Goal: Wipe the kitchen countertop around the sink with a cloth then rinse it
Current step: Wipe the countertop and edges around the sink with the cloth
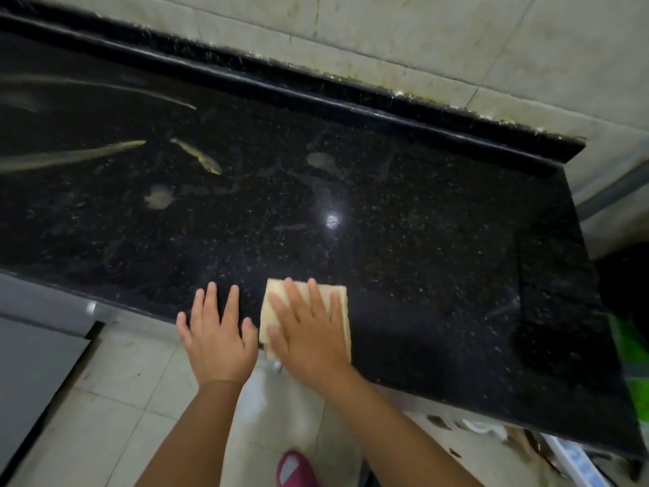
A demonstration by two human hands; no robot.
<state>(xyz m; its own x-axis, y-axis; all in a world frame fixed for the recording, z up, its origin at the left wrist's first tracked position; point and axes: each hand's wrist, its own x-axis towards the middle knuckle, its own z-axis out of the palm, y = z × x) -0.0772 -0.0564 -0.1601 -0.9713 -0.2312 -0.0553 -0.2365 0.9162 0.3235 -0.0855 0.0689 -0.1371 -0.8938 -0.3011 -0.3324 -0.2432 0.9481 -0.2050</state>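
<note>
Folded cloth (339, 293) lies under the flat right hand (309, 332), at the worktop's (421, 223) near edge.
Left hand (216, 332) rests flat just left, fingers straight; unwiped smears (159, 198) lie far-left.

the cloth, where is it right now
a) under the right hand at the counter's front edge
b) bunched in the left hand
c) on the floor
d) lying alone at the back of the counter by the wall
a: the right hand lies flat with straight fingers on the pale cloth at the front edge of the black countertop, while the left hand rests bare beside it.
</note>
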